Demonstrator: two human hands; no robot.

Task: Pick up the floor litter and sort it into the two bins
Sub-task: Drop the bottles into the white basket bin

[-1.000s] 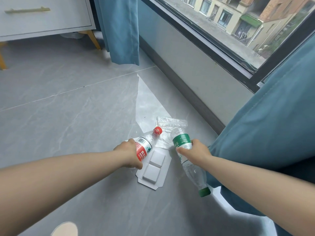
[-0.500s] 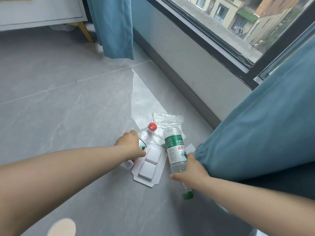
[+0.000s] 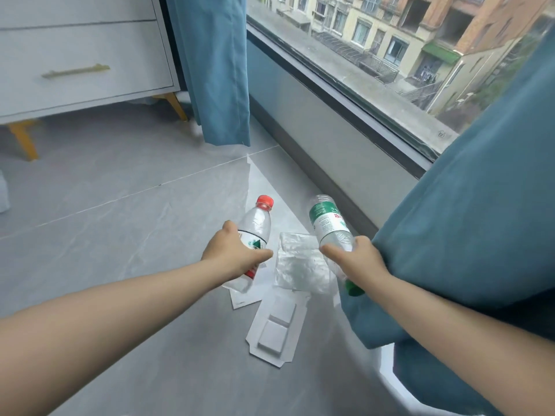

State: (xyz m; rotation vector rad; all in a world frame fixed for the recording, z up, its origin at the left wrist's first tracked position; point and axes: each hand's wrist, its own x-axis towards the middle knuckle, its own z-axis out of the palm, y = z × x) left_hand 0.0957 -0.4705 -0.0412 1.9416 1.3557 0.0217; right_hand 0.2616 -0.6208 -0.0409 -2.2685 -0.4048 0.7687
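My left hand [image 3: 232, 255] grips a clear plastic bottle with a red cap [image 3: 256, 223], raised above the floor with the cap pointing away from me. My right hand [image 3: 359, 261] grips a second clear bottle with a green label [image 3: 327, 219], held upside down so its green cap points toward me. On the grey floor between my hands lies a clear plastic bag [image 3: 298, 264]. Nearer to me lies a white blister pack [image 3: 274, 327], and a white card [image 3: 244, 297] shows under the left bottle. No bins are in view.
A blue curtain [image 3: 468, 235] hangs right beside my right arm, another curtain panel [image 3: 214, 67] at the back. A low wall under a large window [image 3: 375, 55] runs along the right. A white drawer cabinet [image 3: 81, 58] on yellow legs stands at the far left.
Both hands have lifted their bottles off the floor. The view has risen and pulled back, so the blister pack and the bag now lie uncovered below my hands.
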